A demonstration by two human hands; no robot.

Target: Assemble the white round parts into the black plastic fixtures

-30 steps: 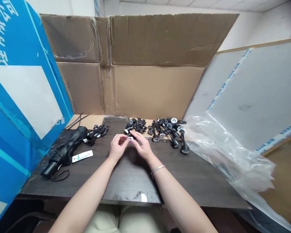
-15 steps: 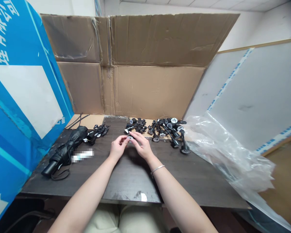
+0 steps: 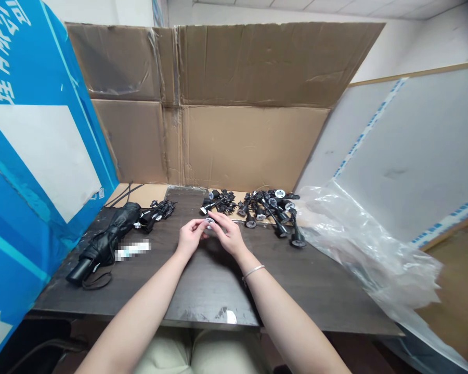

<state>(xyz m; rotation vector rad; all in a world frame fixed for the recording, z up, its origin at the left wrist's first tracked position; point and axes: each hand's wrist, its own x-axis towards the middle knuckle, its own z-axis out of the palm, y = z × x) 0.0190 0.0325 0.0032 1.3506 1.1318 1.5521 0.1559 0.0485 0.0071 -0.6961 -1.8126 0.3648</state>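
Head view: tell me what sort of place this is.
Probably a makeshift workstation: small black parts lie in clusters on a dark tabletop, and a tall cardboard screen stands behind them.

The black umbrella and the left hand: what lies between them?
In the head view, a pixelated white strip and, farther back, a pile of small black parts lie between the umbrella and left hand.

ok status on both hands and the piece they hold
Left hand, right hand: both gripping small round piece. Piece partly hidden. Black parts lie just beyond; nothing seen blocking.
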